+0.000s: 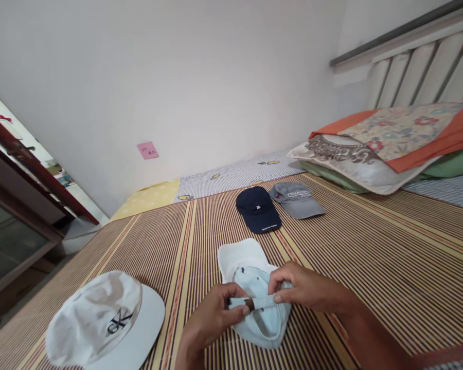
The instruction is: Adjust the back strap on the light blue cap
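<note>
A pale blue baseball cap [244, 257] lies in front of me on the striped mat, its brim pointing away and its back strap toward me. My left hand [219, 311] pinches the left part of the strap, beside a small brown piece on it. The right part of the strap is held between the thumb and fingers of my right hand [304, 288]. The strap spans the gap between both hands, over the cap's rear opening. To the left of my hands rests a white cap [100, 318] with a dark "CK" mark.
Beyond the pale cap lie a navy cap [257, 208] and a grey cap [298, 199], close together. Pillows [355, 159] under an orange-edged floral cloth [412, 128] are at the right. A wall [216, 92] with a pink note [147, 150] borders the bed.
</note>
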`<state>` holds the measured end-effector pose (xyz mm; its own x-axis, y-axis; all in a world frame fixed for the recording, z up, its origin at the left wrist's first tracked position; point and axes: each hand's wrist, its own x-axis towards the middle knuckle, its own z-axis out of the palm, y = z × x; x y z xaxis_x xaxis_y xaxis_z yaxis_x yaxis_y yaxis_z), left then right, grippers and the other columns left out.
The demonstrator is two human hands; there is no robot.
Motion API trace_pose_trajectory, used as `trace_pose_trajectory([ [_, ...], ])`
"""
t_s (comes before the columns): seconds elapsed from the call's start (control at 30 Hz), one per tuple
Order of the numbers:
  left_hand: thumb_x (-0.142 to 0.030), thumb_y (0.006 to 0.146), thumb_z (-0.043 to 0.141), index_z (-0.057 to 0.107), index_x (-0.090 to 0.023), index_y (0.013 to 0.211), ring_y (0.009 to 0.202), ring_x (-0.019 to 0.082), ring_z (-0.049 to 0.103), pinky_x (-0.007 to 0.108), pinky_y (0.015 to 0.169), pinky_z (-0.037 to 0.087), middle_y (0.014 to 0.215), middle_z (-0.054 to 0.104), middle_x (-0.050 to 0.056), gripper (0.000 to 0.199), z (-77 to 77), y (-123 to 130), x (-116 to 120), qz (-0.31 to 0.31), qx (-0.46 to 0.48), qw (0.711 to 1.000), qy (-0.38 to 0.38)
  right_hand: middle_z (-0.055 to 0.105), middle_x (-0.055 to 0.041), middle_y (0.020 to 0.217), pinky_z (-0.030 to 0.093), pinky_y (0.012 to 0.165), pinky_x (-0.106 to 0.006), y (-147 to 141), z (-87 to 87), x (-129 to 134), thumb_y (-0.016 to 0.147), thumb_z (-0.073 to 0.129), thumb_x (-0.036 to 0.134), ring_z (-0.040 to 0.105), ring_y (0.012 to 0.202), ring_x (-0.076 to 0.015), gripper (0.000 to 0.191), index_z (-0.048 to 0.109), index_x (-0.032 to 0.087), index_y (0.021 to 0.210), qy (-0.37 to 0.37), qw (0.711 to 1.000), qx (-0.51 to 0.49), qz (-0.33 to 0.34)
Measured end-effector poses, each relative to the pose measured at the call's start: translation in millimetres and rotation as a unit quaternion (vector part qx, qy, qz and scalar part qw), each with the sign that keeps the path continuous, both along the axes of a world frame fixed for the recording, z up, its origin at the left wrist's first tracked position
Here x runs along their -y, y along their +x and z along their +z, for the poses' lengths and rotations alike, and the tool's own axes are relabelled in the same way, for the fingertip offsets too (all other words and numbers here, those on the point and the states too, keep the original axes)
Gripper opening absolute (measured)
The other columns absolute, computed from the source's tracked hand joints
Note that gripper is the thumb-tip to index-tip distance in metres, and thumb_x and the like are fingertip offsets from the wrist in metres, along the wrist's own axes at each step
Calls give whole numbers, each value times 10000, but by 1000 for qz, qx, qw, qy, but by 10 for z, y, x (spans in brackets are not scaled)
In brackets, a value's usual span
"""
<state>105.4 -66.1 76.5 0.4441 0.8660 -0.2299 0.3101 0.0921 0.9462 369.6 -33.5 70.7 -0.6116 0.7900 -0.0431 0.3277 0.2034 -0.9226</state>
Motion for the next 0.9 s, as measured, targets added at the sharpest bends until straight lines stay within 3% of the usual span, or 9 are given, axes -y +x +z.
trace_pose_trajectory([
  [0.3, -270, 723, 689, 577, -185, 738, 654, 124, 407, 250, 578, 309, 693, 492, -37, 142, -10, 98, -1, 15, -35, 998, 46, 684, 0, 701, 367, 640, -277, 14, 5, -12, 720, 698, 314, 553, 692, -170, 180, 805, 188, 790, 0, 1000, -18, -10],
  [0.47, -377, 679, 814, 607, -184, 755, 665, 134, 435, 254, 598, 319, 694, 514, -39, 293, -11, 132, -18, 4, -25, 1000, 15, 678, -9, 711, 374, 645, -280, 37, 29, -9, 708, 679, 299, 556, 707, -176, 184, 801, 182, 780, 11, 999, -16, -26],
  [0.7, -457, 677, 847, 630, -173, 747, 677, 144, 442, 264, 609, 308, 702, 521, -29, 365, -46, 134, -41, 2, -11, 1000, 13, 662, -4, 714, 367, 650, -282, 45, 44, -6, 712, 669, 300, 548, 709, -172, 193, 796, 176, 787, 7, 1000, -7, -25],
  [0.9, -459, 850, 709, 634, -173, 793, 738, 157, 477, 270, 662, 351, 769, 546, -8, 301, -6, 103, -23, -26, -41, 997, 67, 662, -2, 707, 360, 649, -282, 38, 27, -20, 708, 669, 293, 544, 707, -171, 186, 796, 176, 777, 4, 1000, -10, -26],
])
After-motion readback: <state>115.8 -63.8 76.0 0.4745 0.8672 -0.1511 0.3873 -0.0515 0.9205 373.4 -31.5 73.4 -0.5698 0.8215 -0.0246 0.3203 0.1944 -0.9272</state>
